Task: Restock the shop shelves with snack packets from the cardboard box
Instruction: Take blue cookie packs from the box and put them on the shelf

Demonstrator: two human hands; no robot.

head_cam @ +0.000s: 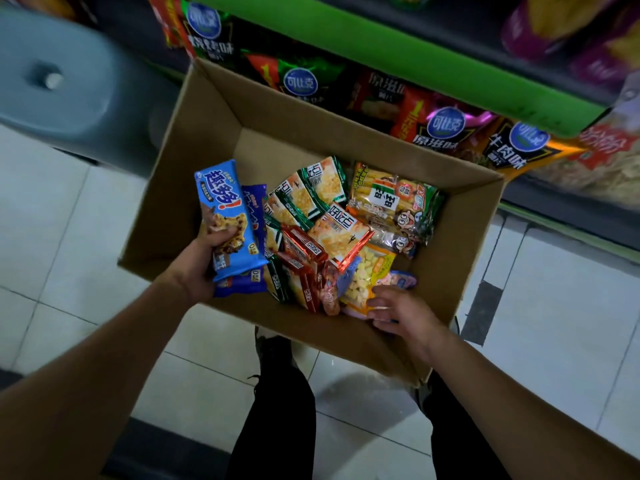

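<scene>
**Picking packets out of the box, one already in hand**

Reaching into the cardboard box (221, 109) with both hands, I judge I am in the picking step: one packet is out and a second is being sought before anything goes to the shelf.

Nearest me, at about five o'clock in the box, my right hand (398, 311) lies low by the near wall, fingers (379, 303) spread and loosely extended, gripping nothing. Their tips touch the near edge of the yellow packet of round puffs (369, 275), which lies flat just beyond them toward twelve o'clock. Something blue shows under the fingers; I cannot tell what it is.

At nine o'clock, my left hand (204, 258) is clenched round the lower end of a blue cookie packet (225, 216); the thumb presses across its front and the packet stands up toward twelve o'clock, lifted clear of the heap. A second, darker blue packet (254, 213) sits just behind it; I cannot tell whether the hand holds that one too.

Farther in, the green-and-white cracker packets (311, 188) and red packets (301, 251) are piled at the centre, with corn-stick bags (388, 199) at two o'clock.

Beyond the box, at twelve to two o'clock, the shelf with the green edge (381, 53) carries crisp bags (440, 133).

Next, I judge, the right fingers must close on the yellow packet's edge, then both hands lift toward the shelf.
</scene>
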